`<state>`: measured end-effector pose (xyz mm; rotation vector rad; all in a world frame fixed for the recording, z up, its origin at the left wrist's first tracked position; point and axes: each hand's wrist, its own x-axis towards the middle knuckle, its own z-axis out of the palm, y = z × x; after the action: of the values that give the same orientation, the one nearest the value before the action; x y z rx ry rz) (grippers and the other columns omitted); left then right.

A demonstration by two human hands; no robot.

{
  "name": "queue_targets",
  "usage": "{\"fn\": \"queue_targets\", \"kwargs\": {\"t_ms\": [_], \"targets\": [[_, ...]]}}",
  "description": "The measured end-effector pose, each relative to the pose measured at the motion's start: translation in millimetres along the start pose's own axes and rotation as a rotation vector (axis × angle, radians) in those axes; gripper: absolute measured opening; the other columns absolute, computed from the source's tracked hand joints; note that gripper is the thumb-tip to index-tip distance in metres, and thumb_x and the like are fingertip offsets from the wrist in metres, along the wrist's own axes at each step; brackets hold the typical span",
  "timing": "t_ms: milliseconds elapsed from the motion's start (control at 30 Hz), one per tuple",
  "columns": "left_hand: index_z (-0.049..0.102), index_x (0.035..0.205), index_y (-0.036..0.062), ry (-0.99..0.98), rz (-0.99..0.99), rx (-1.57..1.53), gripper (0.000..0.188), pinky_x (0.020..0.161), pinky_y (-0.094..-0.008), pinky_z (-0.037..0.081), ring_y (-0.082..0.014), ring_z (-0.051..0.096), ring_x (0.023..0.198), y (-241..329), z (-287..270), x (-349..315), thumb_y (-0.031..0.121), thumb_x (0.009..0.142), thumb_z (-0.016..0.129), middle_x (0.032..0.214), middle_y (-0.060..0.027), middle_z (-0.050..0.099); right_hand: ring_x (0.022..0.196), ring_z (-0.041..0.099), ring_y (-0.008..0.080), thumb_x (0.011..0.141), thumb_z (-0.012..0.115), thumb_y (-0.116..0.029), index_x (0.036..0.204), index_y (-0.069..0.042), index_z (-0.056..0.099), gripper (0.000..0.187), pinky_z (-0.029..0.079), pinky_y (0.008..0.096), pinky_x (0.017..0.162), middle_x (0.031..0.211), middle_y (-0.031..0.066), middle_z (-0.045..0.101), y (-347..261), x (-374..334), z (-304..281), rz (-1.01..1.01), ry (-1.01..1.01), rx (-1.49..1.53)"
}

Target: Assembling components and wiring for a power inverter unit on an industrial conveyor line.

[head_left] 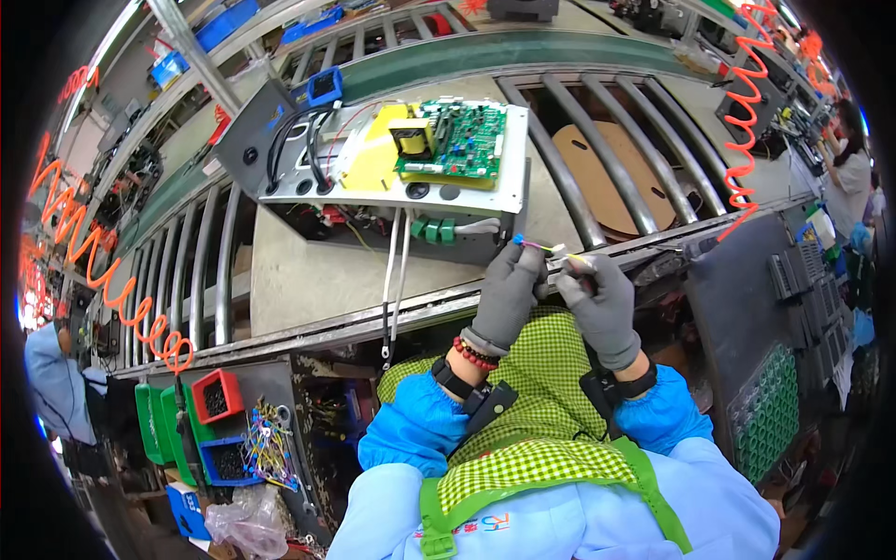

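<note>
In grey gloves, both my hands are raised just in front of a metal equipment case (327,229). My left hand (504,301) pinches a short wire lead (537,245) with a blue end. A small white connector (559,250) on the lead lies between my hands, and a yellow length runs on to the fingers of my right hand (602,313), closed around it. On top of the case, a green circuit board (481,154) sits beside a yellow sheet (364,166) and carries a yellow-and-black transformer (411,138). White cables (392,280) hang down the front.
Metal rollers (607,154) flank the case, with a round brown board (597,191) beneath those at right. Orange coiled hoses (121,303) hang at both sides. Lower left are a red bin (217,397) and bundled wire leads (271,448). A person (847,177) stands far right.
</note>
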<state>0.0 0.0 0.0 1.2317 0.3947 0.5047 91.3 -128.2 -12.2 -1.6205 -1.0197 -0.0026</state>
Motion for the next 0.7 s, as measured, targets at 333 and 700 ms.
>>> {"fn": "queue_targets", "kwargs": {"t_ms": [333, 700], "targets": [[0.051, 0.078, 0.0083, -0.766, -0.343, -0.284, 0.043, 0.037, -0.0216, 0.022, -0.0064, 0.032, 0.04, -3.4, -30.7, -12.1, 0.043, 0.102, 0.041, 0.056, 0.0035, 0.035, 0.104, 0.058, 0.0143, 0.088, 0.063, -0.009, 0.126, 0.002, 0.056, 0.04, 0.047, 0.0283, 0.087, 0.117, 0.0085, 0.061, -15.7, 21.0, -22.8, 0.394, -0.439, 0.67], [0.056, 0.109, 0.0015, -0.096, -0.356, -0.893, 0.019, 0.075, -0.0204, 0.051, -0.0134, 0.06, 0.084, -35.5, -41.2, 0.0, 0.013, 0.097, 0.048, 0.097, -0.0073, 0.06, 0.058, 0.038, 0.0, 0.094, 0.059, -0.019, 0.103, -0.005, 0.063, 0.017, 0.029, 0.0181, 0.05, 0.07, -0.0067, 0.048, -25.1, 32.9, -21.3, 0.432, -0.302, 0.294]]}}
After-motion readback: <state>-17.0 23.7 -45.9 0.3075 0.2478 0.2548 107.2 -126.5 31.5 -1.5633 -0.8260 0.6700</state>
